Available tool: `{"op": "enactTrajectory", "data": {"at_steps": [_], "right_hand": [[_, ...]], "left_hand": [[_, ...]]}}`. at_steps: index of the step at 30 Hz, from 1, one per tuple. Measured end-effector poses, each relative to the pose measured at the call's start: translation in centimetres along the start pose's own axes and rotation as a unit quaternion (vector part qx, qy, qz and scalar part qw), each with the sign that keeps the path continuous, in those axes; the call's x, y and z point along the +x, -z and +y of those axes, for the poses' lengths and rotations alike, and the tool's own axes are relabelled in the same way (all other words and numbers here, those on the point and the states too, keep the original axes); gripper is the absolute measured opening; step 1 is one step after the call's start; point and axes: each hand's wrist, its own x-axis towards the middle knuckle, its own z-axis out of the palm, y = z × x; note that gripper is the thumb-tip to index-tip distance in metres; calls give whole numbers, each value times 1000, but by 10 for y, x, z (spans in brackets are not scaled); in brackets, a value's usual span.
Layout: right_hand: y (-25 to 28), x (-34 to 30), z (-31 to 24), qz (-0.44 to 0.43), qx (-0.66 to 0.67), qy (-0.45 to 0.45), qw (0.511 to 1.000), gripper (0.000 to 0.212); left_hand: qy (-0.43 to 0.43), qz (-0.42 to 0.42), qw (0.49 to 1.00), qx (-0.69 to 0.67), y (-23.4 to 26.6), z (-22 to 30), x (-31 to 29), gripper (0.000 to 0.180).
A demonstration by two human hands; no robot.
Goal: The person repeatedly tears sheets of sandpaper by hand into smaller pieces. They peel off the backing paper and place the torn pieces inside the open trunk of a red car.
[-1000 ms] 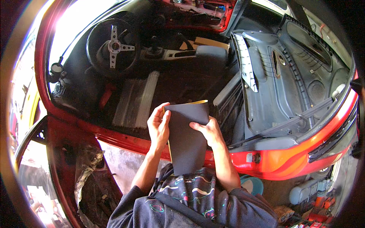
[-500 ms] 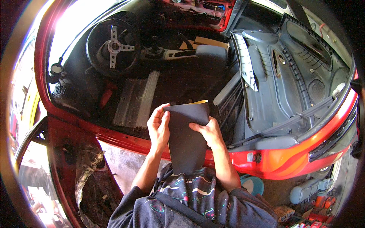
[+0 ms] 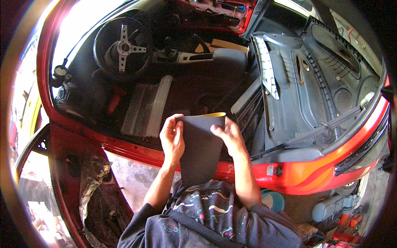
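Left hand's (image 3: 172, 138) thumb and fingers pinch the upper left corner, right hand's (image 3: 230, 136) thumb presses the front with fingers tucked behind, and between them, before the torso, hangs a smooth, matte-dark folded sheet (image 3: 200, 151), yellow inside its looped top! Beyond runs the glossy red door sill (image 3: 138, 156), then a ridged floor panel (image 3: 147, 108) and a three-spoke, drilled-metal steering wheel (image 3: 125, 48), with moulded grey plastic trim panels (image 3: 287, 89) lying to the right.

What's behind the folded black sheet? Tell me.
The red door sill shows on both sides of the folded black sheet, with dark car floor beyond its top edge. The sill's stretch directly behind it is covered, so anything there can't be seen.
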Motion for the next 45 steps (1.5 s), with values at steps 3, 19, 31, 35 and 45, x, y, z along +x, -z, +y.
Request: {"op": "enactTrajectory", "data": {"at_steps": [3, 19, 31, 35, 45], "right_hand": [[8, 10, -9, 49, 8, -10, 999, 29], [-12, 22, -15, 149, -111, -4, 983, 30], [-3, 15, -18, 131, -134, 103, 977, 23], [-2, 9, -26, 125, -123, 137, 975, 21], [-9, 1, -32, 213, -144, 112, 960, 24]], "left_hand": [[6, -5, 1000, 12, 0, -2, -2, 14], [59, 22, 998, -15, 13, -16, -1, 19], [100, -22, 987, -120, 11, 20, -4, 28], [84, -37, 989, -117, 11, 35, -4, 29], [74, -42, 994, -73, 9, 39, -5, 24]]}}
